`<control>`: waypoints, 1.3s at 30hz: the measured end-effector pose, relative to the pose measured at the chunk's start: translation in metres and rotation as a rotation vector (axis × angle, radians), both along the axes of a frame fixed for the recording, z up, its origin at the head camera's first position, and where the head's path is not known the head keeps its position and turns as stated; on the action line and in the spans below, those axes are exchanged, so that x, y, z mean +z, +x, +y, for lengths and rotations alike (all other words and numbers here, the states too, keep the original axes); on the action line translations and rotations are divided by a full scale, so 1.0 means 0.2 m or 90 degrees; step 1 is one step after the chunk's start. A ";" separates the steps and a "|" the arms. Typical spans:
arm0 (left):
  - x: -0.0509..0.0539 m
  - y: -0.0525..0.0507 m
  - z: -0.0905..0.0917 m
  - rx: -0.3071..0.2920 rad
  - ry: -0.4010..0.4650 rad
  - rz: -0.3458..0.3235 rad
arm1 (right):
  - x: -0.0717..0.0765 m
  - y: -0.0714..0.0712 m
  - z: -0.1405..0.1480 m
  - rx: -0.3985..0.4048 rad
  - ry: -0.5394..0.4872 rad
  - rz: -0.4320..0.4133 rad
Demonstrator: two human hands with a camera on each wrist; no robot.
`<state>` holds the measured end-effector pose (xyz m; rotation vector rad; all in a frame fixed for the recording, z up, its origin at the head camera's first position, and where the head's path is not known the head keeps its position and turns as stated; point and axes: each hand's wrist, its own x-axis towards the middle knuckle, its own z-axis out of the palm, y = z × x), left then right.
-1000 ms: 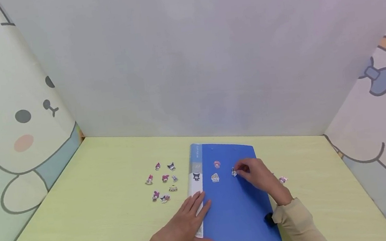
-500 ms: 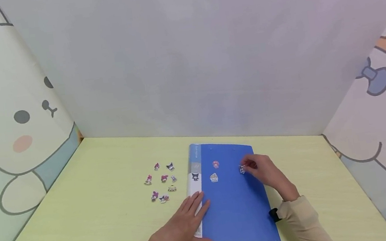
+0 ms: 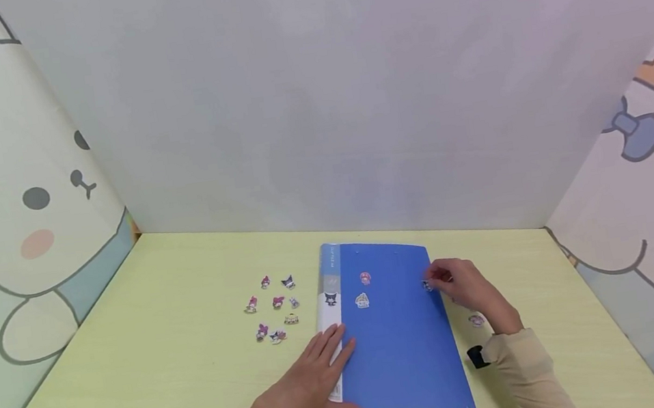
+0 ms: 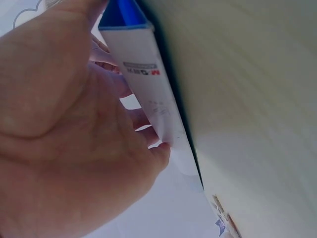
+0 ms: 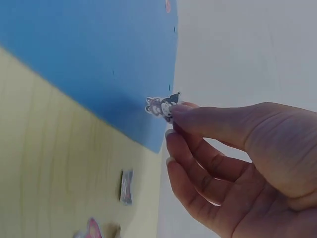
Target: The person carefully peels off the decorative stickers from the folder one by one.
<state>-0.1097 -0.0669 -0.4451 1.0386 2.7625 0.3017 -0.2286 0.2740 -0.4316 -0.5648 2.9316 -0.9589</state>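
A blue folder (image 3: 401, 346) with a white and light-blue spine lies on the table. Across its spine and lower left part rests the left hand (image 3: 304, 389), fingers extended; in the left wrist view the fingers (image 4: 159, 154) touch the white spine (image 4: 148, 89). Near the folder's right edge, the right hand (image 3: 468, 289) pinches a small black-and-white character sticker (image 5: 166, 106) between thumb and index finger, seen closely in the right wrist view. A pink sticker (image 3: 365, 278) and a pale one (image 3: 362, 301) are on the cover, and a dark one (image 3: 331, 299) is on the spine.
Several small character stickers, one of them purple-eared (image 3: 279, 303), lie on the table left of the folder. Another sticker (image 3: 476, 320) lies to the right, beside the right forearm. A grey-white backdrop (image 3: 313, 95) stands behind the table (image 3: 163, 322).
The right hand has moved rightward across the folder with the pinched sticker, from the upper middle to the right edge. A sticker on the table's right shows again beside the forearm. The left hand has stayed put.
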 end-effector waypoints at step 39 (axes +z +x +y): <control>-0.01 0.00 0.00 -0.001 -0.004 0.020 | -0.06 -0.02 0.22 -0.103 0.043 -0.052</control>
